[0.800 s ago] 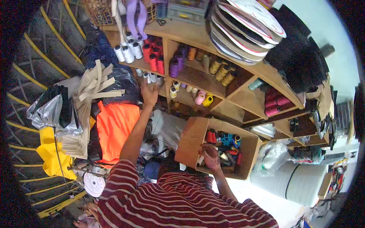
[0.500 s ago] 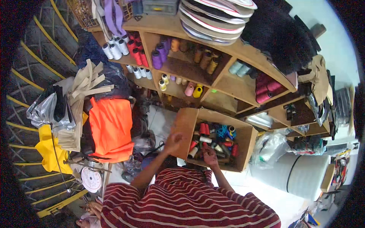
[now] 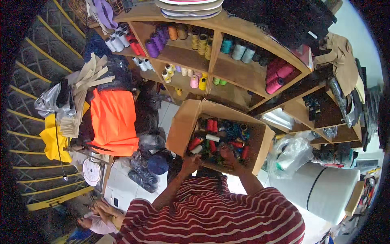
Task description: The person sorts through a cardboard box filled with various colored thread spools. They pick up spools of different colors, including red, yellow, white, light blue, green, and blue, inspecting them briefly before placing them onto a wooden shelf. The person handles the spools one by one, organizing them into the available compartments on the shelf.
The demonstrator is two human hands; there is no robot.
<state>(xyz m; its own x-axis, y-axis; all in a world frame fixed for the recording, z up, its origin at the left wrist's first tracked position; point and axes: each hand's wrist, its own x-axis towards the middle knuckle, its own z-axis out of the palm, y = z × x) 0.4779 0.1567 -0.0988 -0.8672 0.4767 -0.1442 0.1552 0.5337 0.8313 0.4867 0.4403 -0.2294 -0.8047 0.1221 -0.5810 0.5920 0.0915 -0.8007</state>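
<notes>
The box (image 3: 263,147) is open between the striped shirt (image 3: 215,207) and the shelf (image 3: 215,53), with spools (image 3: 212,125) jumbled inside — red and white ones among them. The left hand (image 3: 191,163) is at the box's near left corner, beside a white spool (image 3: 196,149); whether its grip holds anything, I cannot tell. The right hand (image 3: 228,155) reaches in over the near edge, down among the spools — how far its grip is open, and on what, I cannot tell either. Orange cloth (image 3: 113,122) lies to the left; to the right, a clear bag (image 3: 290,156) is beside a white roll (image 3: 331,191).
</notes>
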